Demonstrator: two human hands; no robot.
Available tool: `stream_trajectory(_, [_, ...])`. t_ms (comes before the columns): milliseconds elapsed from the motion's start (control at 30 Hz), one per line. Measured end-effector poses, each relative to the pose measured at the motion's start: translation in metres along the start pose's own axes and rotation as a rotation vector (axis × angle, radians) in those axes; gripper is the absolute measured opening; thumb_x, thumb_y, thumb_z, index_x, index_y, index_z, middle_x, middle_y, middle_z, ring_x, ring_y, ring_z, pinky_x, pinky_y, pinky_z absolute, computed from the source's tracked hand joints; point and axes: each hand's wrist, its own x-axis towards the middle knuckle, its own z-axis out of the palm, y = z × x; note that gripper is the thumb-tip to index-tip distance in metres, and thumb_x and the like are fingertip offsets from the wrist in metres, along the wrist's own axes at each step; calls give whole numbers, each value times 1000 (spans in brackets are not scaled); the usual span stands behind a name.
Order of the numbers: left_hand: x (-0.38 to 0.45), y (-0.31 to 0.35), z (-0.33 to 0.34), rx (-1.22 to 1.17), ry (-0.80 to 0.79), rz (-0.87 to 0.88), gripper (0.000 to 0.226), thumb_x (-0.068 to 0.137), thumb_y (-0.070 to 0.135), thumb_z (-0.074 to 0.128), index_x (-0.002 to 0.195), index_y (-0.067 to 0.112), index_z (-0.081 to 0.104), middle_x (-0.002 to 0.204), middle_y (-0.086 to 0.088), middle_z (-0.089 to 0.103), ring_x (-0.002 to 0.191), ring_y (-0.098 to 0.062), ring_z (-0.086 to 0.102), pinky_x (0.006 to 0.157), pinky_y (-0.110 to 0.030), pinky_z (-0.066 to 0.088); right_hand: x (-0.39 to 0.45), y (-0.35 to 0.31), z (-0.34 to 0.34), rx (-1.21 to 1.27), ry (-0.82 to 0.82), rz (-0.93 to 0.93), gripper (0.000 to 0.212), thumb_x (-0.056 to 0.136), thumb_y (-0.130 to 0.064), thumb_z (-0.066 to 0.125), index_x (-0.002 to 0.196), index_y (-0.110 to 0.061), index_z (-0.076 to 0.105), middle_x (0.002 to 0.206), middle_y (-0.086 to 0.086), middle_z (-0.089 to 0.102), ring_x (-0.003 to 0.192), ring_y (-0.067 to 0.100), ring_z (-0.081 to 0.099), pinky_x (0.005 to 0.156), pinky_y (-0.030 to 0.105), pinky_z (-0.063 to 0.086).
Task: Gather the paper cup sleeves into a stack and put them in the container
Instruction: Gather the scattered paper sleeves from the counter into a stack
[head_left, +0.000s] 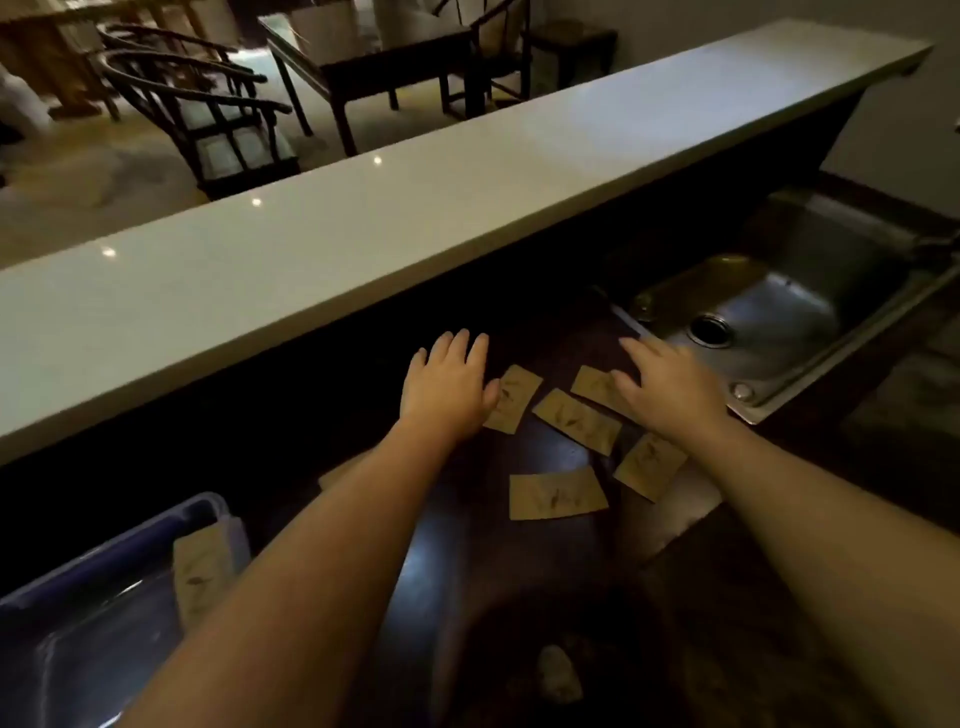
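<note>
beside the sink (769, 306), five paper cup sleeves (576, 421) lie loose, not stacked, under the flat, spread, empty left hand (449, 387) and right hand (670, 384), while one already stands in the container (111, 551), far from the sink.

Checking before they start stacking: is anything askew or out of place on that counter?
Yes. Five cup sleeves lie scattered flat on the dark counter at mismatched angles, not stacked. One sleeve already leans in the blue container. The left hand and right hand are open, holding nothing.
</note>
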Motion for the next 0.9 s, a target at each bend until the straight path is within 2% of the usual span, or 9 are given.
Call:
stream_trajectory(167, [29,17,28,-55,-173,-128,61,93,45,42,145,13,33,142,-14,46,129,-34,41,98,-48,40,1,34,33,3,-168,83,47,91,-39,46,134,-18,48,136,13,51,120,37,44,94,46,43])
stream_trajectory(267, [44,27,44,-158,-266,-227,54,93,41,45,138,10,40,134,-17,49,122,-35,45,92,-48,45,10,43,43,25,-210,96,40,91,-41,47,119,-15,58,125,14,55,113,35,46,88,44,44])
stream_trajectory(333, [50,34,54,-266,-330,-320,52,93,40,47,135,9,43,133,-18,48,121,-36,46,92,-47,46,12,42,53,49,-262,97,41,90,-44,47,113,-12,60,120,14,54,112,33,45,86,43,45])
stream_trajectory(433, [57,42,67,-333,-404,-434,55,91,44,50,131,7,46,133,-20,46,121,-37,44,93,-47,44,11,30,70,50,-320,58,51,89,-54,44,114,-12,58,122,11,51,114,29,45,86,41,45])
stream_trajectory(533, [59,41,75,-330,-479,-495,61,88,48,54,132,7,45,135,-20,41,123,-38,40,96,-47,42,7,14,85,30,-278,16,59,86,-61,44,113,-11,59,120,9,51,112,27,46,83,39,42])
stream_trajectory(633, [61,38,82,-329,-485,-498,56,88,43,57,130,8,48,134,-19,40,122,-37,39,97,-47,43,7,7,92,52,-227,5,54,85,-59,49,109,-11,61,114,9,53,110,26,46,85,39,42])
stream_trajectory(800, [65,41,84,-450,-422,-637,46,91,30,57,129,7,44,135,-18,43,123,-37,41,97,-49,42,10,0,92,116,-235,129,50,81,-54,61,108,-12,60,121,10,54,113,28,45,90,42,43])
stream_trajectory(867, [61,39,82,-491,-343,-576,38,89,19,57,121,5,44,127,-19,49,116,-38,49,89,-48,46,12,-3,88,131,-255,191,48,79,-50,64,105,-10,59,117,10,56,111,30,49,88,42,45])
stream_trajectory(900, [57,36,80,-526,-297,-520,31,88,14,56,115,5,44,118,-20,55,107,-39,55,81,-46,48,13,-3,86,159,-265,227,44,80,-47,65,102,-10,59,113,10,57,108,30,51,85,41,47])
